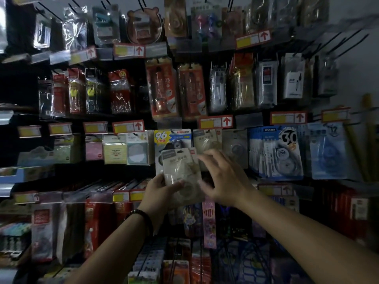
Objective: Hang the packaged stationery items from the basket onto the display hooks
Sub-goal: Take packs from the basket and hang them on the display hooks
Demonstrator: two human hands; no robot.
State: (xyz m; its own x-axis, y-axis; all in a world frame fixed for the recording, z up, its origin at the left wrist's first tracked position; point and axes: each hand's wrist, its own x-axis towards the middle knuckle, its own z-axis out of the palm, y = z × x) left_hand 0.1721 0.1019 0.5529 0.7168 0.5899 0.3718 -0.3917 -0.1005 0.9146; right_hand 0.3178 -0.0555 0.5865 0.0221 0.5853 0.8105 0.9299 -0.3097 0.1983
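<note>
My left hand (160, 193) grips the lower left of a beige packaged tape item (180, 171), thumb across its front. The pack is held upright in front of the display wall, overlapping a yellow-and-blue "96" pack (172, 138). My right hand (223, 177) is spread beside the pack's right edge, its fingers straight and blurred; whether they touch the pack I cannot tell. Matching beige packs (207, 140) hang just behind and to the right. The basket is not in view.
Hooks carry rows of packaged stationery: blue "30" correction tape packs (281, 150) to the right, sticky-note packs (114, 148) to the left, red pen refills (162, 87) above. Red-and-yellow price tags (216, 121) line the rails. Pen boxes fill the shelves below.
</note>
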